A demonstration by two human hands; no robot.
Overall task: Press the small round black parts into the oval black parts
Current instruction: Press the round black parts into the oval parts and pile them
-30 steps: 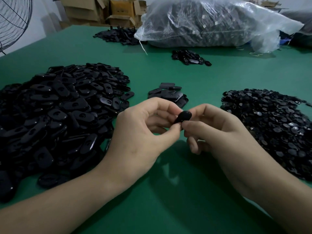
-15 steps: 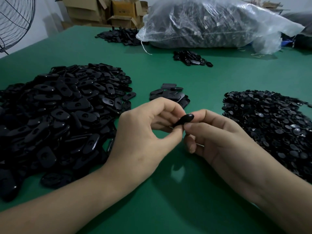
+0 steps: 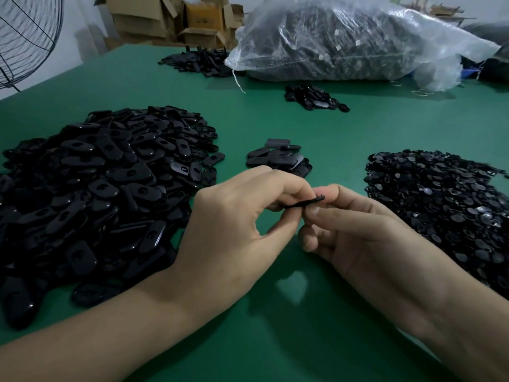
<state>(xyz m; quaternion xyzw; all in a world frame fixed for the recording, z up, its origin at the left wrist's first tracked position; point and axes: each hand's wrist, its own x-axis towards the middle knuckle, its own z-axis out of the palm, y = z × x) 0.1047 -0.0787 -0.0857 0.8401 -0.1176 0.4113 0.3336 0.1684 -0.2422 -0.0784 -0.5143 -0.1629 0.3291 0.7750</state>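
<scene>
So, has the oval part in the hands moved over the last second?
Yes. The oval part keeps its place near the small pile but has turned from face-on to edge-on, pinched by left hand and right hand.

tabletop solid green, no pattern. oval parts pile all black, glossy. round parts pile black w/ silvery glints. bag clear plastic, dark contents, small white specks. boxes brown cardboard. fan grille black wire.
</scene>
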